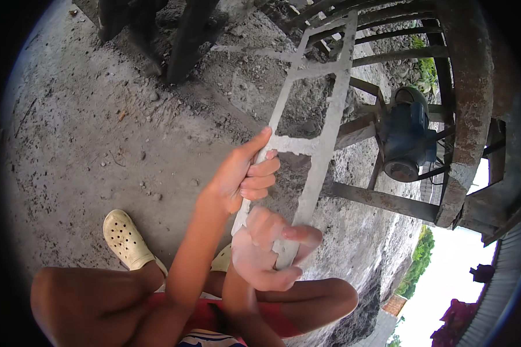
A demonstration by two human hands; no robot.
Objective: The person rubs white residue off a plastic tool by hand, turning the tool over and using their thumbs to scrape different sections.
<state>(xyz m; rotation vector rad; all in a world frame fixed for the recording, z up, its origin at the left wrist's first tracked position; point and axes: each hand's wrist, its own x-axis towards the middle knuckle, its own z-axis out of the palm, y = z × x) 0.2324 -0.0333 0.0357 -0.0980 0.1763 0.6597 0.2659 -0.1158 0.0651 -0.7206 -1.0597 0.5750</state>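
A long, ladder-shaped frame (330, 124), crusted with grey, cement-like material, slants away from me over the ground. My left hand (250, 173) is wrapped round its left rail, with the thumb lying along the rail and the fingers curled over it. Closer to me, my right hand (269, 248) is smeared by motion at the near end. Its fingers and thumb close round the end of the right rail, which shows between them. The far end of the frame reaches up to some dark metal bars, and what it rests on there I cannot tell.
A rusty metal machine stand (472, 104) with a blue motor (405, 136) stands at the right. Dark, wet-looking mix lies round the frame's far part. A person's dark-clad legs (179, 46) are at the top left. My cream clog (124, 237) is on the dirt ground (87, 168).
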